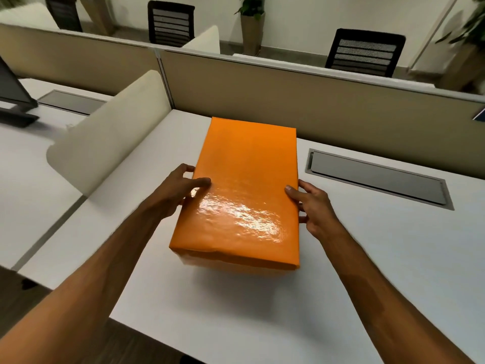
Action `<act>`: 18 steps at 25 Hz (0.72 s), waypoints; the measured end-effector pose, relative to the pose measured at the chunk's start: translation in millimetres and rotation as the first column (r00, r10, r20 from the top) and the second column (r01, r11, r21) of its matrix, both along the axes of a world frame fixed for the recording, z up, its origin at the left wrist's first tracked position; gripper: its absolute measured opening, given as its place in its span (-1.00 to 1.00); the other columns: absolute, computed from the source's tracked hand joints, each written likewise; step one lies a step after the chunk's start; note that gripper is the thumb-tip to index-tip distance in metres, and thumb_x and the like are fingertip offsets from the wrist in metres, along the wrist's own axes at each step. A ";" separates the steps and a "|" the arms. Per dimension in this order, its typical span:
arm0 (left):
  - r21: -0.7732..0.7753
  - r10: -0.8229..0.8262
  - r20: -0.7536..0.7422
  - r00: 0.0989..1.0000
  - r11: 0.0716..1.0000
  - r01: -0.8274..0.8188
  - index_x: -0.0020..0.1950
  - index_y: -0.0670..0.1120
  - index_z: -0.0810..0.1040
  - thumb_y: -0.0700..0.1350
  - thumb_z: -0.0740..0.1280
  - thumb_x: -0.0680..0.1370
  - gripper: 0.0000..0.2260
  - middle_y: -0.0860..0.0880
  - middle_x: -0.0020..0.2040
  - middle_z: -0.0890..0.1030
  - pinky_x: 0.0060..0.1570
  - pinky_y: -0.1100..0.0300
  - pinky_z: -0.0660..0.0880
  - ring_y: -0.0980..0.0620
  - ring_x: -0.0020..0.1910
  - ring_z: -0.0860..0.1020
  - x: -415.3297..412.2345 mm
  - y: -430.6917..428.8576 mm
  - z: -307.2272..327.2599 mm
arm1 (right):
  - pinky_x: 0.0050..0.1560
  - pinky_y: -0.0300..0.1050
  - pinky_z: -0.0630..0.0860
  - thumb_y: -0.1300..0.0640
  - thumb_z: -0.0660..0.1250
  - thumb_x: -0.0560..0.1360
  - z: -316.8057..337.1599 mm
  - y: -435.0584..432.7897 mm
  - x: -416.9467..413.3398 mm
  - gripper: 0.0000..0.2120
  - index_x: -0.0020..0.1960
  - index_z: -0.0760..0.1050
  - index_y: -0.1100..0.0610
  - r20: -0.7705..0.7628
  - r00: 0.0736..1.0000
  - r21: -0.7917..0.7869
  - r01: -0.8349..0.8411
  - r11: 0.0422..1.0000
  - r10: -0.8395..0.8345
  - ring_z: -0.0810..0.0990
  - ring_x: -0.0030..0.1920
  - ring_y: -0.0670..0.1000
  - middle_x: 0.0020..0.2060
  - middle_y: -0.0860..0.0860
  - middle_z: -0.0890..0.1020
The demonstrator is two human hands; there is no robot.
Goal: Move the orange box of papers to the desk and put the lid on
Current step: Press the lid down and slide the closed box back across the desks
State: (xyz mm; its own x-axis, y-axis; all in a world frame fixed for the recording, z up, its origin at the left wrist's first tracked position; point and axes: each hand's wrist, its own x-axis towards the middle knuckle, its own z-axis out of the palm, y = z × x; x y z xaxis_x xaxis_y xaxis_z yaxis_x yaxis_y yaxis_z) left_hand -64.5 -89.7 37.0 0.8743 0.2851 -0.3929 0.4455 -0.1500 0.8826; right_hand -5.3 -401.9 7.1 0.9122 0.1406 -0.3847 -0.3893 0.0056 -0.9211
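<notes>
A glossy orange box [244,190] stands on the white desk [367,258], its orange lid covering the top so no papers show. My left hand [178,190] grips the box's left side, thumb lying on the lid and fingers curled round the edge. On the opposite side my right hand [312,208] presses against the right edge, thumb on the lid's rim and fingers down the side.
A grey cable hatch [378,177] is set into the desk right of the box. A cream divider panel [112,135] stands to the left, a tan partition [315,95] behind. A monitor [13,93] sits far left. Black chairs and potted plants stand beyond.
</notes>
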 end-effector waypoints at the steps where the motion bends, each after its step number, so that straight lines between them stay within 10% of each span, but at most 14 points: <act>1: 0.005 -0.006 -0.001 1.000 1.000 0.006 0.35 0.07 0.37 0.08 0.47 0.42 -0.46 0.01 0.09 0.57 -0.23 0.08 0.51 -0.09 -0.05 0.60 4.5 13.6 0.1 | -0.20 0.03 0.57 -0.01 0.47 0.45 -0.4 13.1 4.2 -0.44 0.41 0.41 -0.05 -0.004 1.000 0.001 0.001 1.000 -0.001 0.67 -0.02 0.03 0.01 -0.09 0.67; 10: 0.016 -0.112 -0.033 0.993 0.993 0.113 0.42 0.04 0.33 0.01 0.47 0.44 -0.40 -0.10 0.21 0.58 -0.26 0.10 0.52 -0.07 -0.03 0.62 60.0 151.8 14.0 | -0.25 0.02 0.57 -0.03 0.48 0.44 -1.8 148.4 39.6 -0.52 0.33 0.46 -0.10 -0.017 0.998 0.028 0.062 0.998 -0.062 0.67 -0.02 0.06 0.02 -0.07 0.67; 18: 0.049 -0.096 -0.085 0.992 0.994 0.101 0.51 -0.01 0.29 -0.03 0.41 0.51 -0.40 -0.14 0.36 0.49 0.22 -0.21 0.42 -0.23 0.22 0.51 120.7 249.6 12.4 | -0.25 0.03 0.54 -0.01 0.48 0.44 -0.6 253.7 94.4 -0.43 0.41 0.41 -0.03 -0.016 0.997 0.014 0.072 0.997 -0.072 0.65 0.01 0.08 0.03 -0.04 0.66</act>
State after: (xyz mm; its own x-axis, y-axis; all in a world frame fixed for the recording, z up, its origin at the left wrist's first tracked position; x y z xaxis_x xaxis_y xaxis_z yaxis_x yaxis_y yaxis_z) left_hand 56.2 159.9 49.5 0.8643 0.2216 -0.4516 0.4974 -0.2425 0.8329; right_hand 89.2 -148.2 6.5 0.9140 0.0803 -0.3976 -0.4020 0.0477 -0.9144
